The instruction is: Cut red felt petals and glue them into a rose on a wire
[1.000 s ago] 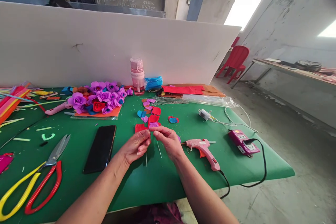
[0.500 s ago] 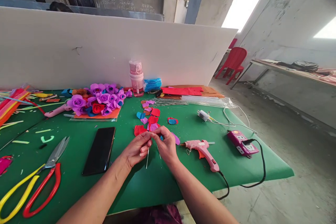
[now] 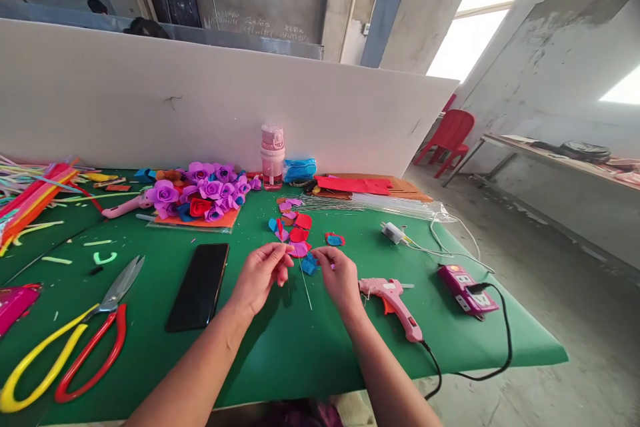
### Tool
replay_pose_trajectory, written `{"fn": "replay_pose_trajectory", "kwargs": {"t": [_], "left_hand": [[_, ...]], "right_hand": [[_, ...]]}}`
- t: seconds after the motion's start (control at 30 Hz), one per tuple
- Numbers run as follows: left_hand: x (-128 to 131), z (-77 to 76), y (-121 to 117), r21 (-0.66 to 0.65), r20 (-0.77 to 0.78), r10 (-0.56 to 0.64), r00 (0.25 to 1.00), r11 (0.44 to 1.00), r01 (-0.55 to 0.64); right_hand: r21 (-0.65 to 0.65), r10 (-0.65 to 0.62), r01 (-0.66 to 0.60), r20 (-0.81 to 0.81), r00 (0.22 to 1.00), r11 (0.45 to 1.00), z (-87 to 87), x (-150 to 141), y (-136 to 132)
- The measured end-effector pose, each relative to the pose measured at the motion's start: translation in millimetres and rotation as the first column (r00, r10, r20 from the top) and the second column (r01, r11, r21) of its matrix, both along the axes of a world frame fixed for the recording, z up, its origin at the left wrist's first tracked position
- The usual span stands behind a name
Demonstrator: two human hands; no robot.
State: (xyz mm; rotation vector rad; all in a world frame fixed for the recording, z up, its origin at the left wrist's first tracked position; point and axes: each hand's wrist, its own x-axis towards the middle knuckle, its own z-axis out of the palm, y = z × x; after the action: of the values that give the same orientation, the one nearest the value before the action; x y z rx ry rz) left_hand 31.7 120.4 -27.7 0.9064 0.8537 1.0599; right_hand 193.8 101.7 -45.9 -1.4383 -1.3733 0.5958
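Observation:
A thin pale wire [image 3: 306, 285] slants down in the gap between my two hands. Its upper end lies by the pinched thumb and forefinger of my left hand [image 3: 263, 275], which appears to hold it. My right hand [image 3: 341, 278] is a short way to the right, thumb and fingertips pressed together; whatever is between them is too small to make out. Just beyond my fingers lie red petals [image 3: 299, 234], a purple petal [image 3: 300, 249] and a blue petal [image 3: 309, 264]. A pink glue gun [image 3: 393, 298] rests beside my right wrist.
Left of my arm lie a black phone [image 3: 197, 287] and open scissors [image 3: 107, 307]. Purple paper roses [image 3: 210, 180] are heaped behind. A pink bottle [image 3: 273, 159] stands near the white board [image 3: 225, 100]. On the right are a power socket [image 3: 463, 289], a charger [image 3: 393, 233] and cables.
My hands have moved apart, from fingertips touching to a gap between them. The wire now slants to the right. The whole view has shifted slightly.

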Motion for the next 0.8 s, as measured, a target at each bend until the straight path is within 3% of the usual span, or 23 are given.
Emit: {"fn": "replay_pose_trajectory", "kwargs": {"t": [0.13,0.23,0.33,0.47,0.57,0.8], "left_hand": [[-4,10.4,0,0.059,-0.103,0.081,0.991,0.995,-0.075],[-5,5.8,1,0.038,-0.158,0.086,0.984,0.996,-0.081],[-3,-2.1,2,0.017,-0.188,0.075,0.979,0.997,-0.074],[-1,-5.7,1,-0.024,-0.158,0.084,0.984,0.996,-0.089],[-2,-5.5,0,-0.048,-0.119,0.085,0.989,0.995,-0.091],[-3,-8.0,1,-0.037,-0.136,0.091,0.987,0.995,-0.097]], "right_hand": [[0.042,-0.029,0.02,0.235,0.972,0.999,6.1,6,-8],[0.061,-0.091,0.074,0.345,0.934,0.995,10.3,13,-9],[0.052,-0.043,0.021,0.463,0.885,0.998,16.4,20,-1],[0.015,-0.035,0.032,0.59,0.807,0.999,28.2,22,23],[-0.05,0.06,-0.036,0.677,0.733,0.998,32.2,14,47],[-0.251,0.199,-0.032,0.68,0.705,0.968,10.3,-6,99]]}}
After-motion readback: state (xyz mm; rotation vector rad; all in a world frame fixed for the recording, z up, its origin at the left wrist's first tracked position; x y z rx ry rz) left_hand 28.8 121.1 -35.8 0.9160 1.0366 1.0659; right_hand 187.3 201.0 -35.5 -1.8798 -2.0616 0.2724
